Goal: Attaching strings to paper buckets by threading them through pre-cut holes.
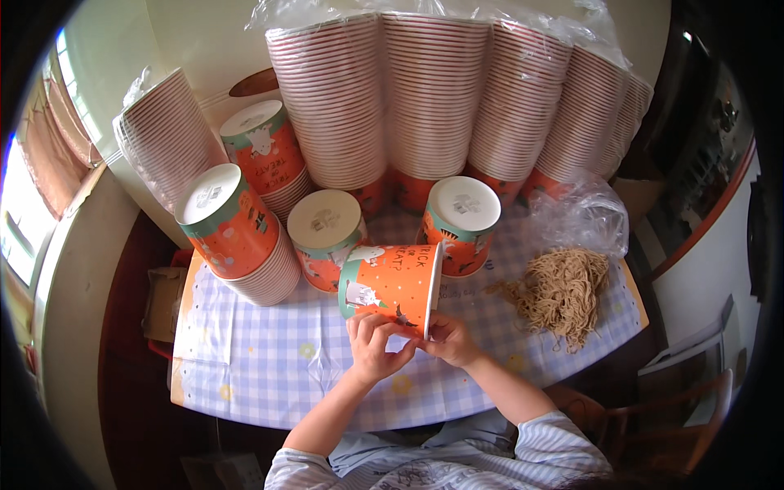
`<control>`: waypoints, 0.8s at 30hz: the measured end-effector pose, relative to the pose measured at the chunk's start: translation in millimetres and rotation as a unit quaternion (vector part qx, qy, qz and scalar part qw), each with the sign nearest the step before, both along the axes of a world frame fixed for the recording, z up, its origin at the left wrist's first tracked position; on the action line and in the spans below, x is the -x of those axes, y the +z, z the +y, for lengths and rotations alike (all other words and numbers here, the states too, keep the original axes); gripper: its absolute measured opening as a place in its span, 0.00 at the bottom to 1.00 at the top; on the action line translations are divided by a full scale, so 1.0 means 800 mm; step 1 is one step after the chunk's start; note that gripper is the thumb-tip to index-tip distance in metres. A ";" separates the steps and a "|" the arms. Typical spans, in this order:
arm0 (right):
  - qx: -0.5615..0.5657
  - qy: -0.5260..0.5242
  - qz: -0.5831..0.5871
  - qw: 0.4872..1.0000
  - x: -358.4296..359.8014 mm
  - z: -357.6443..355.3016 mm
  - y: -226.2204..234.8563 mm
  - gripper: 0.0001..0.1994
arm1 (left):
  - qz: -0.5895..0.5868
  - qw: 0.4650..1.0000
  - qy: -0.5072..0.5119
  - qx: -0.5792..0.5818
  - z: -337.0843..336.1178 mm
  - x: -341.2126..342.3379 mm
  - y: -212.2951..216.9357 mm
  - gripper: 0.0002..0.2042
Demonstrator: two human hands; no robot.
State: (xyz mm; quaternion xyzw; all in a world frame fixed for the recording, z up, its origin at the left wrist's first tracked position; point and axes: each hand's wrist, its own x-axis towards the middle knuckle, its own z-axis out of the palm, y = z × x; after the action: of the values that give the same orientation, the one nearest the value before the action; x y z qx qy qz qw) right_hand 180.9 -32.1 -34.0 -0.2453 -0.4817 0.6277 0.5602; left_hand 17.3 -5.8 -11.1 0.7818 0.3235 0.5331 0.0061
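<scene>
From where I stand, I see a person in a striped top at the tabletop (269,380), which is spread with a blue-and-white checked cloth. An orange paper bucket (390,282) is in both hands, tipped onto its side above the near middle of the cloth, its green-banded base to the left and its white rim to the right. The left hand (374,351) has its fingers bent and nearly together under the side of the bucket, thumb stretched toward the rim; how firmly they grip, I cannot tell. The right hand (453,340) has its fingers closed on the lower part of the rim, the tips of both hands almost meeting there.

Just beyond, a pale-based bucket (325,220) and a white-based bucket (463,208) stand upside down. To the left are a front nested stack (245,245) and a rear nested stack (265,155), also bottoms up. Tall plastic-wrapped stacks (429,98) line the back, with a leaning wrapped stack (167,135) at the far left. On the right, a tangle of tan twine (565,298) lies beside a crumpled clear bag (584,216)
</scene>
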 end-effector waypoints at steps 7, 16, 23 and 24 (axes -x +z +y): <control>-0.048 -0.018 -0.059 0.997 0.001 0.003 -0.005 0.14 | 0.014 1.000 0.004 -0.001 0.001 0.001 -0.001 0.17; -0.060 -0.034 -0.110 0.991 0.002 0.002 -0.005 0.15 | -0.012 1.000 -0.013 0.005 0.003 0.002 -0.001 0.13; -0.055 -0.019 -0.128 0.990 0.000 0.001 -0.002 0.13 | -0.016 1.000 -0.027 0.001 0.007 0.008 -0.001 0.13; -0.055 -0.023 -0.128 0.990 -0.001 0.002 -0.003 0.13 | -0.018 0.999 -0.033 0.007 0.005 0.007 -0.001 0.14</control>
State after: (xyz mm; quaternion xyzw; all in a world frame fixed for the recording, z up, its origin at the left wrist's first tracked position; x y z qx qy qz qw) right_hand 181.6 -30.9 -36.6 -0.3030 -0.5775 0.5507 0.5209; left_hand 11.7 -1.4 -11.6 0.7818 0.3015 0.5446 0.0351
